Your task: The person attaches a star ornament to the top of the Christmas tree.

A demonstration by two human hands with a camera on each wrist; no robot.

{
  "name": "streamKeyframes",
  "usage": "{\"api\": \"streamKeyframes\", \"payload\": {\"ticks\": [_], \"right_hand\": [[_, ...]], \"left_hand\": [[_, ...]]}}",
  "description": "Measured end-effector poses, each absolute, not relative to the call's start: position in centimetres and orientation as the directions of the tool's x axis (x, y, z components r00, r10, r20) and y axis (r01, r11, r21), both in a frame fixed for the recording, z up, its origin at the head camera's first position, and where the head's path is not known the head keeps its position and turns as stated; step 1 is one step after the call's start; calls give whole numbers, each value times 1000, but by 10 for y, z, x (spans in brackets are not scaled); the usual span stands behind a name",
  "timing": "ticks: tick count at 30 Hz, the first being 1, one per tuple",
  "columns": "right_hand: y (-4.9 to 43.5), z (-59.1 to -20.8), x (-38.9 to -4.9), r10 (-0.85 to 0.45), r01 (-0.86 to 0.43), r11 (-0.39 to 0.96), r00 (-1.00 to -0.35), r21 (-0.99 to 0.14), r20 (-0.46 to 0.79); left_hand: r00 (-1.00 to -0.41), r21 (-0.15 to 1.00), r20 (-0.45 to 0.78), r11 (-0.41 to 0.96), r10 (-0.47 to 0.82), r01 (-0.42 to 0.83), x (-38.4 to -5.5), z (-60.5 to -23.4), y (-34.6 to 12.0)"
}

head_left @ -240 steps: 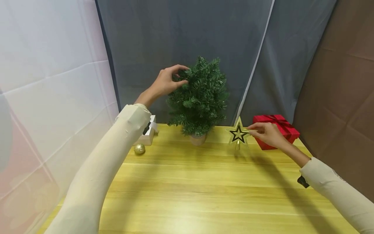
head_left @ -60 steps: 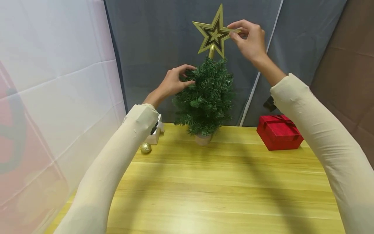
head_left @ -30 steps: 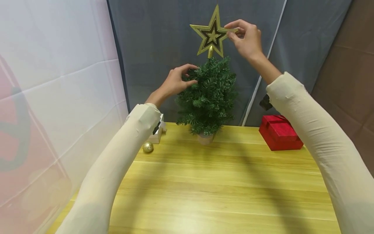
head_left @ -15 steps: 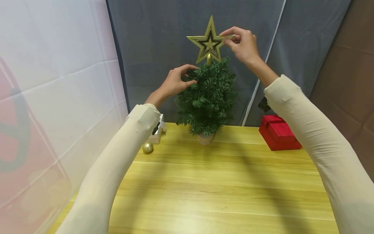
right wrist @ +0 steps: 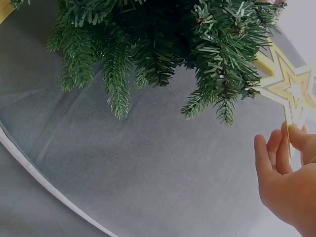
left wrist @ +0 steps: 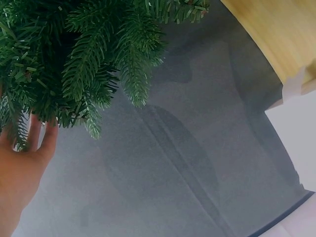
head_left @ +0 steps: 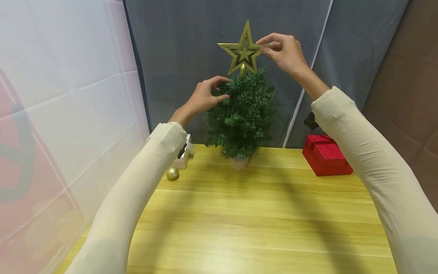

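A small green artificial Christmas tree (head_left: 244,110) stands upright in a pale round base (head_left: 239,163) at the back of the table. My right hand (head_left: 284,53) pinches one point of a gold star tree topper (head_left: 243,53) between thumb and fingers. The topper's gold tube (head_left: 243,70) meets the uppermost branches, its lower end hidden among needles. My left hand (head_left: 205,95) holds the tree's upper left side, thumb and fingers curved around the foliage. In the left wrist view, the fingertips of that hand (left wrist: 24,168) disappear into the branches.
A red gift box (head_left: 325,156) sits at the back right, partly behind my right sleeve. At the back left, a white box (head_left: 183,160) and a gold bauble (head_left: 172,173) lie beside my left forearm. Grey cloth (head_left: 191,38) hangs behind the table.
My right hand has carried the star from beside the red box up to the treetop, then lowered it slightly into the upper branches. My left hand has stayed on the tree.
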State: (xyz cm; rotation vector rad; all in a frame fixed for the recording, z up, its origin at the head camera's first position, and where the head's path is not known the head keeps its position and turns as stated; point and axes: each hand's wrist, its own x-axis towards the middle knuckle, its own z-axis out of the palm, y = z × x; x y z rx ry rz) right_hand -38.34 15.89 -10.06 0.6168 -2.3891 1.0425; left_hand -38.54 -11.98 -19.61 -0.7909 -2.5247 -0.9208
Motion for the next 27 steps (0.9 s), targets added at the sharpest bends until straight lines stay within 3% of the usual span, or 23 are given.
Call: {"api": "streamKeyframes", "payload": {"ticks": [27], "right_hand": [[189, -113, -375, -177, -620, 545, -743, -564, 645]], "left_hand": [[-791, 497, 482, 627, 376, 600, -388, -198, -128]]}}
